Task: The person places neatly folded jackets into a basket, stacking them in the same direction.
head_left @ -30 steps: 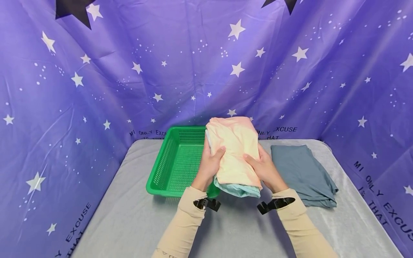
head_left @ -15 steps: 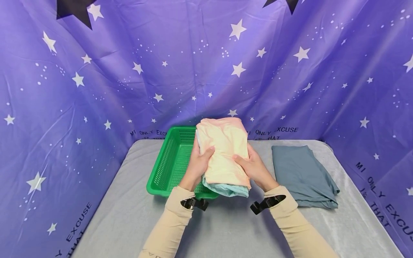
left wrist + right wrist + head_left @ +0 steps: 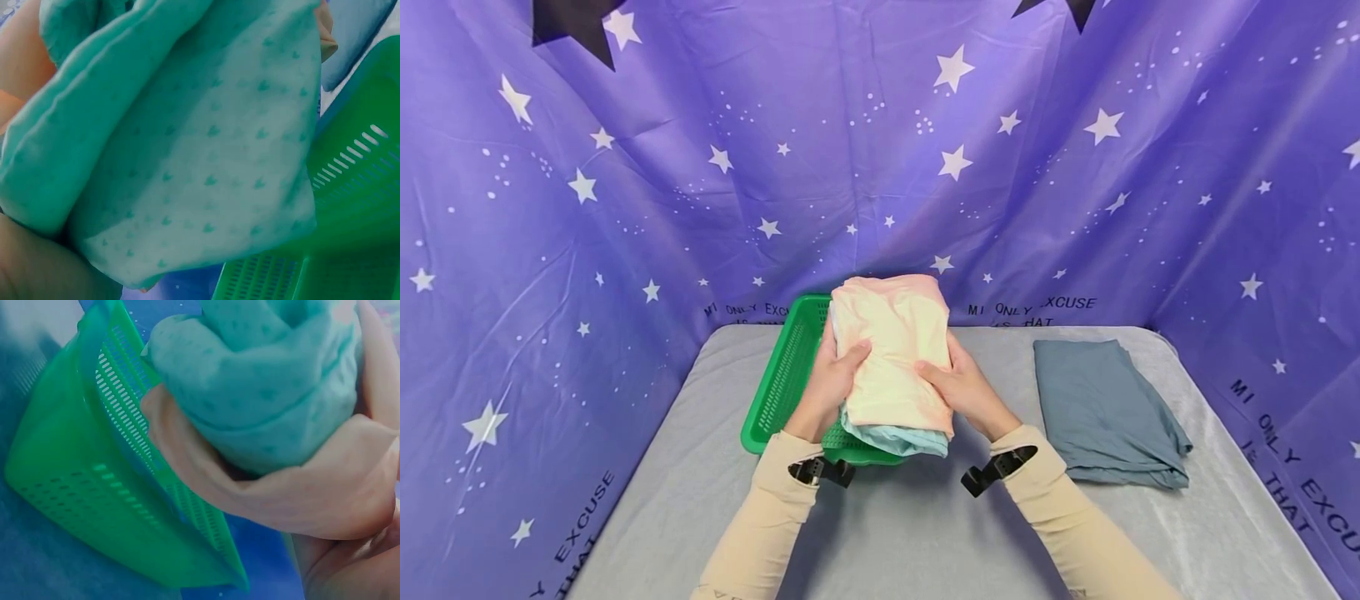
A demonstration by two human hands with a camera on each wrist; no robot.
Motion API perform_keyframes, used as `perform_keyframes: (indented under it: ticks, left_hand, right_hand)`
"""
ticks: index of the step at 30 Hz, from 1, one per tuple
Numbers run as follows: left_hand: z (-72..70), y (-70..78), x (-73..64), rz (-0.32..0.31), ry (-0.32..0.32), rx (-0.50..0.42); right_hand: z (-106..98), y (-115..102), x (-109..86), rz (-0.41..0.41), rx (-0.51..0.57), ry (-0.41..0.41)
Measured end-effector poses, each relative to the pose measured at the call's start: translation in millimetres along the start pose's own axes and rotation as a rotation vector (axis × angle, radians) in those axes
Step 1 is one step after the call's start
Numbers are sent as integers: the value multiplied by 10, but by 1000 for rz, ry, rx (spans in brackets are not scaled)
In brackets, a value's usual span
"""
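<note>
Both hands carry a folded bundle of fabric, held up over the right part of a green plastic basket [image 3: 775, 383]. Uppermost is a peach-pink folded cloth [image 3: 895, 358]; under it shows a teal cloth [image 3: 904, 439], whose small printed pattern is visible in the left wrist view. My left hand [image 3: 829, 382] grips the bundle's left side, thumb on top. On the opposite side my right hand [image 3: 964, 387] grips it likewise, its thumb pressing the peach cloth. The fingers beneath are hidden. Whether these cloths are garments I cannot tell.
A folded grey-blue cloth [image 3: 1105, 412] lies at the right of the grey-covered table [image 3: 910, 542]. Purple star-printed curtains [image 3: 850, 150] hang behind and at both sides. The basket's right part is hidden by the bundle.
Both hands have moved left together with the folded bundle, which now covers more of the basket. The basket and the grey-blue cloth have stayed in place.
</note>
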State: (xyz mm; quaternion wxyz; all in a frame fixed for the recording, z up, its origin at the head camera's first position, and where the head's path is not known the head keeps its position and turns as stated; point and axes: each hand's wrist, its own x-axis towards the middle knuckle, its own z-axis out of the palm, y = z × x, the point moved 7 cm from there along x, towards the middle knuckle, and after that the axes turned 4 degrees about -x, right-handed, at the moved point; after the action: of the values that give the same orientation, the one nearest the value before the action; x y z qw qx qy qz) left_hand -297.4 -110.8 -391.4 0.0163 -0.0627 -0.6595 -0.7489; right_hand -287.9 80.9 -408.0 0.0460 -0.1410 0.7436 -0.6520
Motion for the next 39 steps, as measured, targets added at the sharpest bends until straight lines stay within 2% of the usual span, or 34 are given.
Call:
perform_keyframes:
  ticks: [10,14,19,27,39]
  left_hand:
    - [-247,-17,41,-63,-8,7]
    - [-333,-60,49,-106,-14,-23]
    - [-417,-105,57,-131,-28,-43]
    - [-509,-202,72,-218,-22,-53]
    - [-587,-294,141,-294,-21,-37]
  right_hand:
    - [223,10,86,14,18,-31]
    - [317,45,118,27,-1,-44]
    - [410,99,156,35,-12,-53]
    - [490,164,182,68,14,-61]
    - [509,265,279,160,-8,-56]
